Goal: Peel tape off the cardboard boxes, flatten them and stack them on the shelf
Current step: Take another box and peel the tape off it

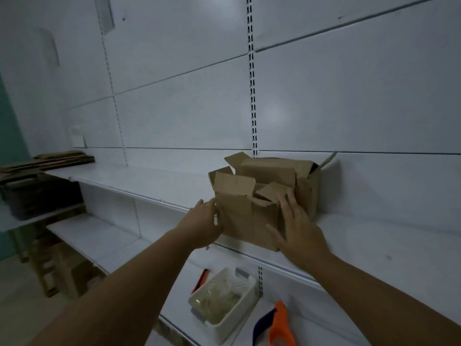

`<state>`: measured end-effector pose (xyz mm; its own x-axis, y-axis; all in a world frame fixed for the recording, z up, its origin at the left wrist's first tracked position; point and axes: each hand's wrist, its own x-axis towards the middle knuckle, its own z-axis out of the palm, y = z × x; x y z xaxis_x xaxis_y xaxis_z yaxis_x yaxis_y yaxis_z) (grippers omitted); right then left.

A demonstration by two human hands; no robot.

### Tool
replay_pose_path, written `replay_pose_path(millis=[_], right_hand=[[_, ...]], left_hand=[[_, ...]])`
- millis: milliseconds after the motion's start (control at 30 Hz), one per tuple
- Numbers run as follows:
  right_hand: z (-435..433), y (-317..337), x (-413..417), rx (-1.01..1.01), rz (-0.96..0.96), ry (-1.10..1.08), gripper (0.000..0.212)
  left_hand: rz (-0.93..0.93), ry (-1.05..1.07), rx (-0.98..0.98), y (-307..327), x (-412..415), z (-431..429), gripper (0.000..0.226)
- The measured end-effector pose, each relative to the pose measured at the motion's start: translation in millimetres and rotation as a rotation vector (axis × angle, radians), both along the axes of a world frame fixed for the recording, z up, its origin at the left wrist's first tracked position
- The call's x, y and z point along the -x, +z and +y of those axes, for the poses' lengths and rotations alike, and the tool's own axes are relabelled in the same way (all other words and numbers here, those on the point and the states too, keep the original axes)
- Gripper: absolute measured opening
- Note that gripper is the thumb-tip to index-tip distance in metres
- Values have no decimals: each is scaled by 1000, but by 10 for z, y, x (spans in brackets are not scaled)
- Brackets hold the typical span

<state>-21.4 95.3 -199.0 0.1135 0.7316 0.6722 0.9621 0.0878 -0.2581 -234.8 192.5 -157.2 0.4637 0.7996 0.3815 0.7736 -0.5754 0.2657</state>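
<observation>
Box (262, 196) sits on the shelf (154, 183), flaps up. Left hand (202, 224) touches its left side, right hand (299, 228) its near face, fingers of both spread, not gripping.

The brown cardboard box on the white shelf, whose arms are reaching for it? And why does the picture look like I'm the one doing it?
There is no machine here. A person wears a camera on their head, so you see what they see: their own two bare arms. The left hand presses one side of the crumpled brown cardboard box with open flaps, and the right hand lies flat against its front. Neither hand has closed on it. The box stands on the white metal shelf. Far left lies a stack of flattened brown cardboard. On the lower shelf sits a white plastic basket with an orange tool beside it.
</observation>
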Motion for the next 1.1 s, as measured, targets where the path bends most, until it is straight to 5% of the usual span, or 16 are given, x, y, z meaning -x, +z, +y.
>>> replay_pose_path(millis=[200, 367, 500, 600, 667, 733, 867, 1000, 1100], right_hand=[[62, -52, 26, -140, 177, 61, 67], [-68, 33, 52, -174, 177, -33, 66], [-354, 100, 87, -247, 157, -27, 54], [-675, 216, 95, -359, 217, 1, 30], [-933, 351, -1, -460, 418, -49, 24], [-1196, 531, -199, -533, 637, -98, 42], [-1662, 883, -713, -516, 933, -139, 28], [-1983, 821, -1283, -262, 1147, -373, 28], [-2069, 654, -1535, 12, 1313, -363, 37]], left_hand=[[-429, -77, 236, 33, -117, 573, 52], [-517, -196, 82, -80, -78, 525, 31], [-793, -485, 4, -27, -60, 198, 17], [-890, -754, -21, 210, -68, -134, 32], [-905, -944, 26, 419, -179, -381, 35], [-918, -1079, 98, 605, -377, -621, 33], [-948, -1134, 278, 779, -990, -960, 31], [-715, -1029, 473, 712, -1766, -1166, 36], [-576, -854, 408, 712, -2260, -1128, 37]])
